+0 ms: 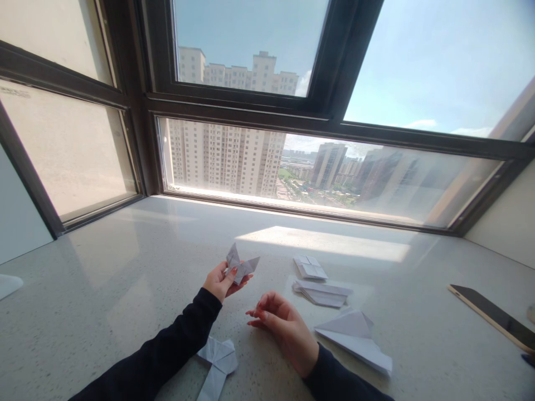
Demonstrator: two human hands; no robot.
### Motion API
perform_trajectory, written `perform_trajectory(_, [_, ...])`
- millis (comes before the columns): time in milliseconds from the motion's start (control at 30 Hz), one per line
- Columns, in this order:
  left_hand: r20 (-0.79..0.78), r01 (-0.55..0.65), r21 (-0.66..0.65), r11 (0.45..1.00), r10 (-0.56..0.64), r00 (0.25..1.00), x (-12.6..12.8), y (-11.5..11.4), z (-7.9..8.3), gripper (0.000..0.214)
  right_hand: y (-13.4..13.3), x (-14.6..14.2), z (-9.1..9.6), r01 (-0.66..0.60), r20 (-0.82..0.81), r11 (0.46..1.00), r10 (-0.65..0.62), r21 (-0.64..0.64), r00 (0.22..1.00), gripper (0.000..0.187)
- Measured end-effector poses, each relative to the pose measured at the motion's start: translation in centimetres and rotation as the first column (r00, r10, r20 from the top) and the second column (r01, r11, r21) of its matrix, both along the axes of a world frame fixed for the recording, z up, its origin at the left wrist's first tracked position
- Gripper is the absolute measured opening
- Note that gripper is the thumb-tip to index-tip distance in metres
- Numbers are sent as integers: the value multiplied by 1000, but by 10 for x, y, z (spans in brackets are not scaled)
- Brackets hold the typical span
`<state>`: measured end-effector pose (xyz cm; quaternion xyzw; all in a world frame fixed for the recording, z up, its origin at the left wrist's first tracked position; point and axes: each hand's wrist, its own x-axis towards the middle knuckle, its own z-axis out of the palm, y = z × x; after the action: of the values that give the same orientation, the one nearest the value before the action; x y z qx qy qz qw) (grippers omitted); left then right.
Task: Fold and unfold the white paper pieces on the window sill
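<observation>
My left hand (220, 283) is closed around a folded paper piece (238, 268) with two pointed flaps sticking up, held above the counter. My right hand (281, 323) is just below and to the right, its fingers curled toward the thumb, with nothing visible between them. Under my left forearm lies a folded paper shape (219, 359) with a rounded head and a long strip, partly hidden by the sleeve. Right of my right hand rests a paper plane (355, 334). Beyond it are a long folded paper (322, 293) and a small square folded paper (310, 267).
A phone (495, 317) lies on the speckled counter (137, 312) at the right. At the far left edge a white object (9, 285) is cut off. Dark window frames (251, 109) rise behind the counter, and a sunlit patch (330, 242) falls near them.
</observation>
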<state>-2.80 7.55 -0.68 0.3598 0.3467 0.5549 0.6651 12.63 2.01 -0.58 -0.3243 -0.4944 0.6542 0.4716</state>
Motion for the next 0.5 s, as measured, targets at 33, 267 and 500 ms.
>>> perform_trajectory(33, [2, -1, -1, 1000, 1, 1000, 0, 0, -1, 39, -3, -1, 0, -23, 118, 996, 12, 90, 993, 21])
perform_trajectory(267, [10, -2, -2, 1000, 2, 1000, 0, 0, -1, 40, -26, -13, 3, -517, 774, 639, -204, 569, 599, 53])
perform_trajectory(500, [-9, 7, -1, 1000, -7, 1000, -1, 0, 0, 36, -23, -15, -18, -629, 822, 536, -287, 563, 491, 48])
